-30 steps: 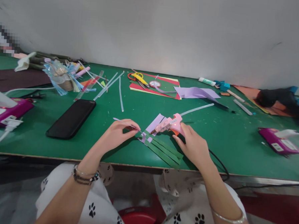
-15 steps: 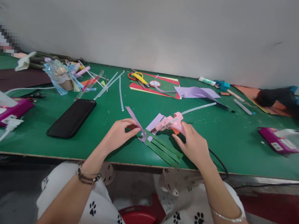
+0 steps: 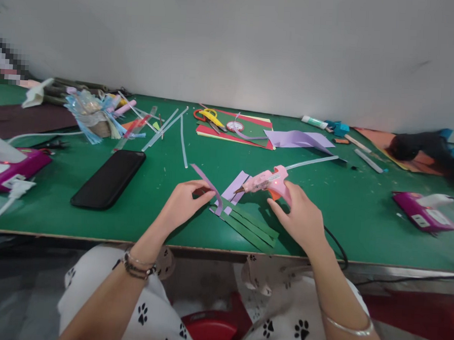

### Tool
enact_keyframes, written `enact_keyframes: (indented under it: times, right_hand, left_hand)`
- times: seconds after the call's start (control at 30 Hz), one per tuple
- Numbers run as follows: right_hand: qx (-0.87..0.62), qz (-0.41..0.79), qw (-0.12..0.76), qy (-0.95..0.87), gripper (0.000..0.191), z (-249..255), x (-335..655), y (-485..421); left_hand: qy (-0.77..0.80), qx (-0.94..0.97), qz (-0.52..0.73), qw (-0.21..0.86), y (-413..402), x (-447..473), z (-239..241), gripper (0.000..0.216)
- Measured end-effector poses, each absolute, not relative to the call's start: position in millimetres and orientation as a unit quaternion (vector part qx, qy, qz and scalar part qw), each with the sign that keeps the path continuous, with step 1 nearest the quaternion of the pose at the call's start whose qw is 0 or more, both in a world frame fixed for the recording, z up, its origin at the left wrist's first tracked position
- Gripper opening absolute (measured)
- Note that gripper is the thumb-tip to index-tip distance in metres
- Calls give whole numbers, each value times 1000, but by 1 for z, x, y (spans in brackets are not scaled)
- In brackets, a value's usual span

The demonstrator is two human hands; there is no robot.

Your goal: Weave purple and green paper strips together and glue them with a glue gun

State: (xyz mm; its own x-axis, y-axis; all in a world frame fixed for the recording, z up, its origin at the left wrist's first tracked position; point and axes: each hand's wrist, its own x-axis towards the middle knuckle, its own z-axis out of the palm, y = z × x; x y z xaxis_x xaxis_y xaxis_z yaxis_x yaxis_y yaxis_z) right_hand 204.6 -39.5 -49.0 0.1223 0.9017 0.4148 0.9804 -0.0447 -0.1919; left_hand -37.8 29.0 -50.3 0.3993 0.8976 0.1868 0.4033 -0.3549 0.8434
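Observation:
My left hand [image 3: 189,203] pinches a narrow purple paper strip [image 3: 205,180], whose lower end curves down onto the paper piece on the table. That piece has several green paper strips [image 3: 248,230] fanning toward the near edge, crossed with bits of purple. Another purple paper strip [image 3: 231,187] lies flat behind it. My right hand [image 3: 301,212] is closed round the handle of a pink hot glue gun [image 3: 266,181]. Its metal nozzle points left, above the flat purple strip, and a clear glue stick [image 3: 313,162] sticks out of its back.
A black phone [image 3: 109,179] lies left of my hands. Purple power strips [image 3: 424,213] stand at both sides. Behind are scissors [image 3: 210,117], stacked coloured paper [image 3: 251,141], a curled purple sheet [image 3: 299,139] and loose glue sticks [image 3: 164,129]. The glue gun's black cord [image 3: 337,244] runs off the near edge.
My right hand has drawn the glue gun up and to the right, so its nozzle is away from the green and purple paper. My left hand still pinches the purple strip, nearly unmoved.

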Motion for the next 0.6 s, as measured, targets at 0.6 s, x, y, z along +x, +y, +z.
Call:
enact_keyframes:
  times: [0.6]
  right_hand:
    - [-877, -80, 150, -450, 42, -36, 266, -44]
  left_hand:
    - [352, 892, 196, 202, 15, -42, -49, 23]
